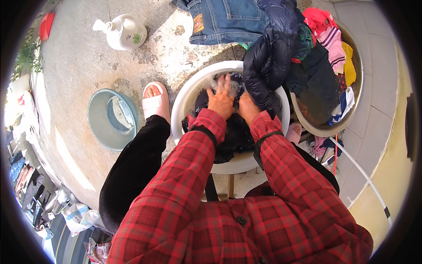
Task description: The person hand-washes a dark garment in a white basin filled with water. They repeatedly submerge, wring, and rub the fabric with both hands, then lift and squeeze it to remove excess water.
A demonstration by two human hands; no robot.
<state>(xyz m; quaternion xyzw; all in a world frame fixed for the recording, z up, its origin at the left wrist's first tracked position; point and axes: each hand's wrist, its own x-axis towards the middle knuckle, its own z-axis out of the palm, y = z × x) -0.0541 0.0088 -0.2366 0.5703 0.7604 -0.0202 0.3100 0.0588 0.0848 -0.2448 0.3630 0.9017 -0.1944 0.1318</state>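
Observation:
A white basin (178, 99) sits between my feet with a dark wet garment (239, 135) and greyish, sudsy water in it. My left hand (220, 100) lies palm down on the dark cloth, fingers spread, with foam around the fingertips. Beside it my right hand (247, 105) is curled into the same garment; its fingers are mostly hidden. A dark navy puffer jacket (275, 46) drapes over the basin's right rim and partly down inside, close to my right hand.
Blue jeans (227, 23) lie beyond the basin. A metal tub (357, 99) of clothes and water stands at right, near a white hose (362, 171). At left are a teal basin (95, 122) and a white pump bottle (127, 32). Plastic bags (79, 216) lie lower left.

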